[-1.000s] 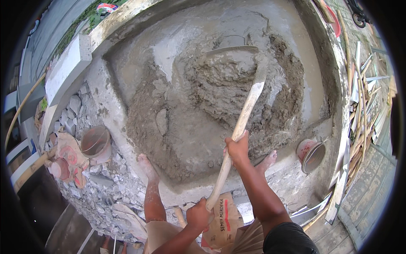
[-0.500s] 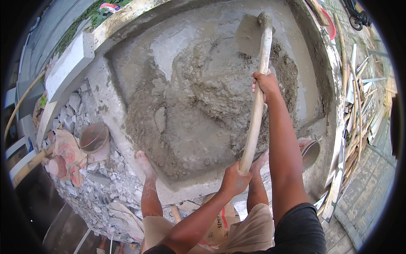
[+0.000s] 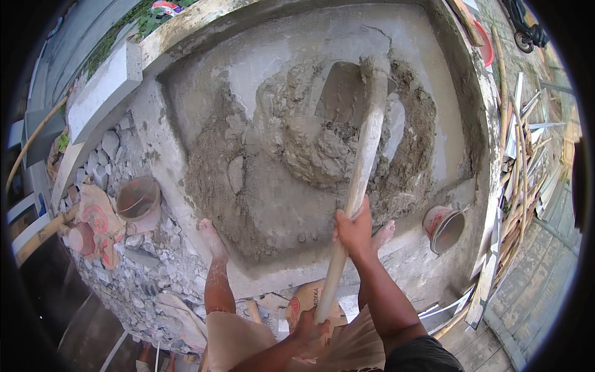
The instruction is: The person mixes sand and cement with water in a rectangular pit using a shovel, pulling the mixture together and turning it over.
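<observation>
A hoe [image 3: 362, 158] with a long pale wooden handle reaches out over a bed of wet grey mortar [image 3: 297, 142]. Its broad blade [image 3: 341, 93] is sunk into the mortar heap, the lower edge hidden. My right hand [image 3: 355, 230] wraps round the middle of the handle. Close to my body, my left hand [image 3: 310, 327] is closed round the handle's near end. The mortar lies inside a shallow trough with a raised concrete rim [image 3: 162, 130], and my bare feet stand along its near edge.
Left of the trough, a bucket [image 3: 137, 201] stands on broken rubble [image 3: 149, 285] beside a torn paper sack [image 3: 102, 217]. Another bucket [image 3: 445, 229] sits by the near right corner. A paper sack [image 3: 316, 304] lies between my legs. Sticks and poles [image 3: 517, 167] are piled at the right.
The hoe has come down and toward me, its blade now in the mortar heap. Both hands have drawn back toward my body, the right one lower on the handle.
</observation>
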`<state>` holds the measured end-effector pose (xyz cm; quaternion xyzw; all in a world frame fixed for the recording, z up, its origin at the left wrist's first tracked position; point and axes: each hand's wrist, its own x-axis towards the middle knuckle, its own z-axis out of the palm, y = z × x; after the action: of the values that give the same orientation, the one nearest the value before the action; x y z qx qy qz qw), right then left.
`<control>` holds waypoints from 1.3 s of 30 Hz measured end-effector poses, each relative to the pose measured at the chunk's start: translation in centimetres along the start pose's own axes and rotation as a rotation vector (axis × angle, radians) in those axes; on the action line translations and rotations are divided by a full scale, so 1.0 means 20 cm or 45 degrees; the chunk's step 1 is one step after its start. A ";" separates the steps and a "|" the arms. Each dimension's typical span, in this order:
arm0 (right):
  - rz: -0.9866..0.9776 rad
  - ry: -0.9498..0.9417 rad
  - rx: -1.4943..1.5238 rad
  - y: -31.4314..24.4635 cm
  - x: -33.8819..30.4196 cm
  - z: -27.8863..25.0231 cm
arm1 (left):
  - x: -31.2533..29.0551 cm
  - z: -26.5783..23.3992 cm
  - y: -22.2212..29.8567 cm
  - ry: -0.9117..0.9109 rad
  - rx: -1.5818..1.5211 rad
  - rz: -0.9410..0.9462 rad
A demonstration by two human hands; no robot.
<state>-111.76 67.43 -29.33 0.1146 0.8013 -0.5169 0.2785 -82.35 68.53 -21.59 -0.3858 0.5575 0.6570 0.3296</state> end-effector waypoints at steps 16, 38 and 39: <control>0.512 -0.141 -0.355 0.25 0.10 0.17 | -0.13 -0.02 0.29 -0.006 -0.400 -0.247; 0.650 -0.287 -0.229 0.16 -0.04 0.06 | -0.24 0.16 0.17 -0.165 -0.591 -0.619; 0.596 -0.222 -0.184 0.19 -0.12 0.00 | -0.29 0.21 -0.02 -0.064 -0.395 -0.199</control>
<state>-107.98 69.36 -30.90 0.2317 0.7607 -0.3878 0.4661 -79.77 72.81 -16.33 -0.4577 0.4093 0.7170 0.3299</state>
